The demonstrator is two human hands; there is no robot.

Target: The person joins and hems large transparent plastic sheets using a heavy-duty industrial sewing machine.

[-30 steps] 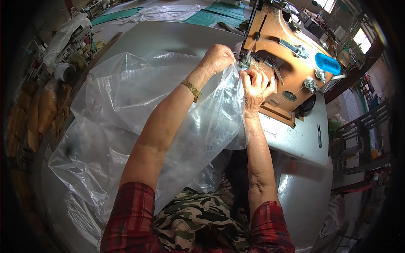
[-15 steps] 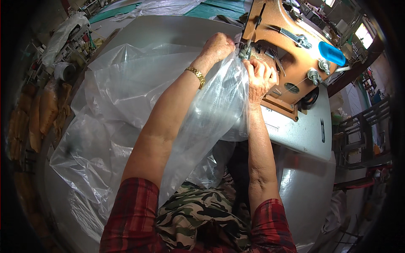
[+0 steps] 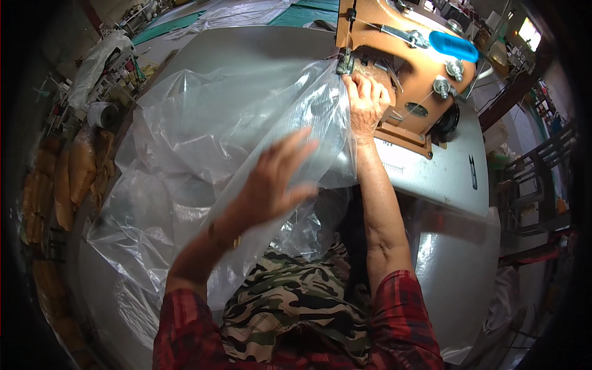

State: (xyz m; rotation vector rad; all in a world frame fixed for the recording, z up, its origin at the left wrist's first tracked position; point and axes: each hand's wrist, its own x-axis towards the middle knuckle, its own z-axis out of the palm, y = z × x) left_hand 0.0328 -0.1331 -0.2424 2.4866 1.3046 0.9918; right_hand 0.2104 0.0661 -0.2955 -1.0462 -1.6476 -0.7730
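A big clear plastic bag (image 3: 203,142) lies crumpled across the grey table (image 3: 259,46) and over my lap. My right hand (image 3: 367,102) pinches the bag's edge right at the needle of the brown sewing machine (image 3: 410,55). My left hand (image 3: 277,176) hovers over the middle of the bag, blurred, fingers spread and holding nothing. A gold bracelet sits on my left wrist.
Small black snips (image 3: 472,172) lie on the table right of the machine. A blue part (image 3: 453,46) sits on top of the machine. Yellowish sacks (image 3: 68,179) are stacked at the far left, beside a roll (image 3: 102,114). Metal frames (image 3: 536,179) stand at the right.
My left hand let go of the bag edge near the needle and pulled back toward me, opening over the middle of the bag. My right hand stayed at the needle.
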